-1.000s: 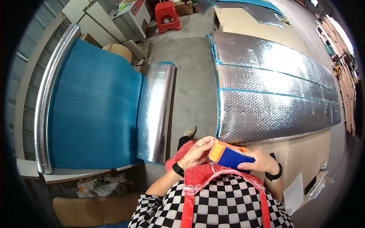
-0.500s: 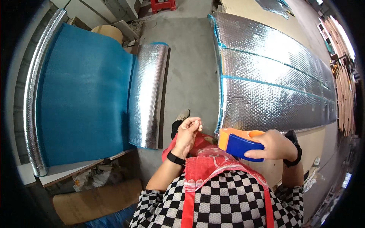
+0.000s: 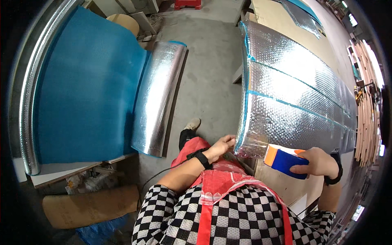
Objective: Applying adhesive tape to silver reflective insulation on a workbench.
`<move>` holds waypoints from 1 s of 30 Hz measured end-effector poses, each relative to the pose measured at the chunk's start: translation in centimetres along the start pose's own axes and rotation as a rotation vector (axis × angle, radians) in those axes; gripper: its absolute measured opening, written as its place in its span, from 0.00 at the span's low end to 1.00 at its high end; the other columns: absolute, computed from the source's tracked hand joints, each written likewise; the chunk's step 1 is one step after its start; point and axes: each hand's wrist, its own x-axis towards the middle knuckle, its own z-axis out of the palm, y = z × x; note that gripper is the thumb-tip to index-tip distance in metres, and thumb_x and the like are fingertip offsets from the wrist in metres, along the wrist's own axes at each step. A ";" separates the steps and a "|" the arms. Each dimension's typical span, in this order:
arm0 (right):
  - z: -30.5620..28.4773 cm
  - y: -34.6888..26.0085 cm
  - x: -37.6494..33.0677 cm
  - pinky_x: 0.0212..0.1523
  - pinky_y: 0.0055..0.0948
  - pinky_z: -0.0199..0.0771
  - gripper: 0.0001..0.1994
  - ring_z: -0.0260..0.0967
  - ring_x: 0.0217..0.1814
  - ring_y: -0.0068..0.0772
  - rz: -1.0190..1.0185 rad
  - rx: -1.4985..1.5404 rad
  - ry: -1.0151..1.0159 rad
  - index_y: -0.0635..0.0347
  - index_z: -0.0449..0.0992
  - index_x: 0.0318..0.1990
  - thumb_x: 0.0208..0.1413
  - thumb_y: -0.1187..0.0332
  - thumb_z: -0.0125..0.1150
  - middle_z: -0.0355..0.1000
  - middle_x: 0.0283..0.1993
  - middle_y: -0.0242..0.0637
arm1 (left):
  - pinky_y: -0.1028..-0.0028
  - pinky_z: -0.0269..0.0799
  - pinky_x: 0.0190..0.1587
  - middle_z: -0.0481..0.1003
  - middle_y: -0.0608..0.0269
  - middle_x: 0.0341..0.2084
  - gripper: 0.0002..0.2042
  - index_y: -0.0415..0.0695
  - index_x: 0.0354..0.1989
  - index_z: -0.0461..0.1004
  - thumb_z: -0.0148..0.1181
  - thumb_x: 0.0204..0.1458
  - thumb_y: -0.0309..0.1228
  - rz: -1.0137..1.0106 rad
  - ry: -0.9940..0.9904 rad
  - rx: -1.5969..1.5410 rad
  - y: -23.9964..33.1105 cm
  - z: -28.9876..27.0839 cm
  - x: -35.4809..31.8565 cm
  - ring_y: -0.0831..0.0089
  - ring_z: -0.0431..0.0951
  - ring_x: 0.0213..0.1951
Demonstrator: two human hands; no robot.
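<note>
My right hand [image 3: 318,163] grips a tape dispenser [image 3: 281,162] with an orange and blue body, just over the near edge of the silver bubble foil [image 3: 286,122]. The foil lies in several layers with blue edges, in long panels parted by blue lines. At its near left corner, my left hand [image 3: 222,148] has its fingers closed against the edge; what they pinch is hidden. A shiny, clear patch that looks like tape [image 3: 257,143] shows on the foil between the corner and the dispenser.
On the left, a blue sheet [image 3: 85,90] runs between a narrow silver roll [image 3: 29,102] and a thicker silver foil roll [image 3: 157,98]. Brown cardboard [image 3: 90,206] lies below. A red stool [image 3: 188,4] stands far off; wooden strips [image 3: 365,106] are at the far right.
My left hand has moved right to the foil's near corner. My right hand has carried the tape dispenser right and slightly nearer to me. The view has shifted and turned a little.
</note>
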 end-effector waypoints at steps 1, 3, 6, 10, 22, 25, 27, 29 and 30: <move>0.2 0.6 0.3 0.23 0.27 0.74 0.25 0.77 0.21 0.32 0.087 0.143 -0.045 0.67 0.75 0.35 0.54 0.47 0.64 0.76 0.21 0.43 | 0.71 0.68 0.54 0.70 0.61 0.57 0.20 0.44 0.65 0.63 0.50 0.66 0.34 -0.003 -0.006 0.004 0.2 0.2 -0.2 0.72 0.70 0.56; 1.1 1.7 2.7 0.22 0.27 0.74 0.27 0.77 0.19 0.32 0.203 0.193 -0.100 0.69 0.78 0.38 0.53 0.46 0.64 0.74 0.21 0.44 | 0.69 0.68 0.54 0.72 0.54 0.54 0.19 0.40 0.61 0.66 0.49 0.66 0.37 0.406 0.398 0.527 0.9 1.0 -0.8 0.67 0.72 0.55; 1.5 2.7 5.0 0.26 0.32 0.75 0.32 0.76 0.21 0.36 0.152 0.099 -0.051 0.68 0.81 0.34 0.52 0.39 0.60 0.74 0.21 0.46 | 0.60 0.60 0.64 0.67 0.50 0.60 0.24 0.39 0.63 0.63 0.52 0.63 0.39 0.842 0.382 1.019 5.9 4.7 -4.3 0.59 0.67 0.62; -0.2 0.6 6.6 0.31 0.42 0.73 0.36 0.74 0.25 0.50 0.114 -0.063 -0.050 0.70 0.79 0.28 0.48 0.35 0.56 0.73 0.21 0.52 | 0.59 0.43 0.72 0.57 0.57 0.69 0.36 0.42 0.70 0.55 0.53 0.56 0.50 0.967 0.029 1.827 5.2 7.0 -5.2 0.65 0.53 0.71; 4.0 -7.0 13.6 0.39 0.41 0.77 0.13 0.79 0.38 0.43 -0.091 -0.961 -0.041 0.50 0.85 0.31 0.38 0.56 0.71 0.81 0.34 0.37 | 0.57 0.44 0.72 0.62 0.56 0.64 0.27 0.52 0.64 0.64 0.53 0.54 0.43 0.976 0.122 2.150 3.8 7.3 -4.8 0.61 0.56 0.69; 4.4 -4.2 12.8 0.40 0.41 0.78 0.12 0.79 0.38 0.44 -0.277 -0.813 0.176 0.49 0.85 0.29 0.38 0.55 0.71 0.80 0.31 0.36 | 0.57 0.42 0.73 0.59 0.58 0.66 0.26 0.61 0.65 0.64 0.54 0.55 0.42 0.906 0.078 2.013 4.1 7.7 -5.4 0.61 0.54 0.70; 4.6 -3.4 10.2 0.35 0.41 0.77 0.18 0.79 0.32 0.45 -0.129 -0.724 0.310 0.56 0.83 0.26 0.37 0.50 0.70 0.78 0.27 0.42 | 0.56 0.40 0.73 0.57 0.59 0.68 0.28 0.63 0.68 0.61 0.55 0.56 0.42 0.990 0.109 1.933 4.3 7.9 -5.7 0.63 0.52 0.71; 5.1 -2.5 7.4 0.34 0.43 0.76 0.21 0.77 0.30 0.48 -0.072 -0.632 0.417 0.60 0.81 0.24 0.38 0.48 0.70 0.77 0.26 0.46 | 0.55 0.40 0.73 0.54 0.58 0.70 0.29 0.62 0.70 0.58 0.55 0.58 0.39 0.977 0.063 1.887 4.4 7.2 -5.7 0.63 0.50 0.72; 5.7 -1.6 6.0 0.34 0.43 0.76 0.21 0.77 0.30 0.49 -0.105 -0.569 0.489 0.60 0.81 0.24 0.39 0.48 0.69 0.77 0.25 0.47 | 0.54 0.40 0.72 0.54 0.57 0.70 0.29 0.62 0.70 0.58 0.55 0.59 0.37 0.991 0.009 1.752 4.5 6.8 -5.7 0.61 0.50 0.72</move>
